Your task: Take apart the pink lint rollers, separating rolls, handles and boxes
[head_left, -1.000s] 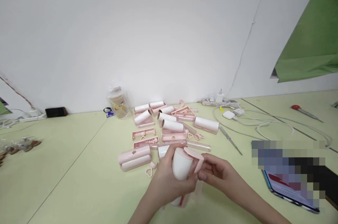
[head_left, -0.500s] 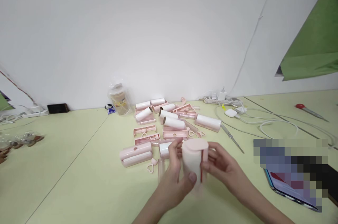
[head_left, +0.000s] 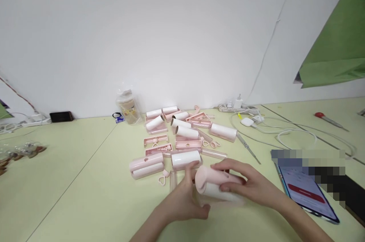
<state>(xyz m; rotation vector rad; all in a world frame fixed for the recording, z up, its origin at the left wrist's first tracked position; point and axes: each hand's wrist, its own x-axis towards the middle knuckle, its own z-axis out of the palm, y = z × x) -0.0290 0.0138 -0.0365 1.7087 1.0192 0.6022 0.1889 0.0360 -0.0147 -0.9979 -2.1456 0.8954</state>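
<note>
A lint roller [head_left: 214,190], a white sticky roll in a pale pink case with a clear lower part, lies sideways in front of me. My right hand [head_left: 242,181] grips it, fingers over the pink top and thumb on the white roll. At its left end is my left hand [head_left: 189,194], thumb and forefinger spread apart; its other fingers are partly hidden, and I cannot tell whether they touch the case. Just beyond lie another white roll [head_left: 186,159], a closed pink lint roller [head_left: 146,166] and a heart-shaped pink ring piece [head_left: 163,178].
Behind are several white rolls [head_left: 186,132], pink case halves [head_left: 188,144] and clear covers [head_left: 213,153]. A screwdriver [head_left: 248,148] and white cables [head_left: 285,131] lie to the right, near a phone [head_left: 306,192]. A bagged cup [head_left: 128,109] stands by the wall.
The lint roller has turned from upright to lying sideways. My right hand has shifted onto its top, and my left thumb has come off its side. My view has swung slightly right.
</note>
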